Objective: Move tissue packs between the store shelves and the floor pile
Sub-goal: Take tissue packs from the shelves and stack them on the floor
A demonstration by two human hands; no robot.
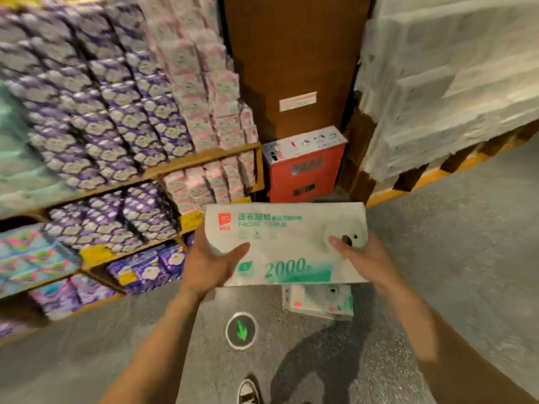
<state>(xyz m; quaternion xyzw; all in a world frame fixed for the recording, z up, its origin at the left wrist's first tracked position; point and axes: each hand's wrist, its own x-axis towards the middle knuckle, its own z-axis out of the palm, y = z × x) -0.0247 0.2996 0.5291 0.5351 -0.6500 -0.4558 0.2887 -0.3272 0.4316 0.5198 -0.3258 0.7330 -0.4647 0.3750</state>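
Observation:
A large white tissue pack with green print and the number 2000 hangs in front of me above the floor. My left hand grips its left end, thumb across the front. My right hand grips its right end, thumb near a black dot on the wrapper. Under it on the grey floor lies another white and green tissue pack, partly hidden by the held one. Wooden shelves on the left carry rows of purple and pink packs.
A red box stands against a brown pillar straight ahead. At the right, a wrapped white stack sits on a yellow pallet. A round green arrow marker is on the floor, and my shoe shows below it.

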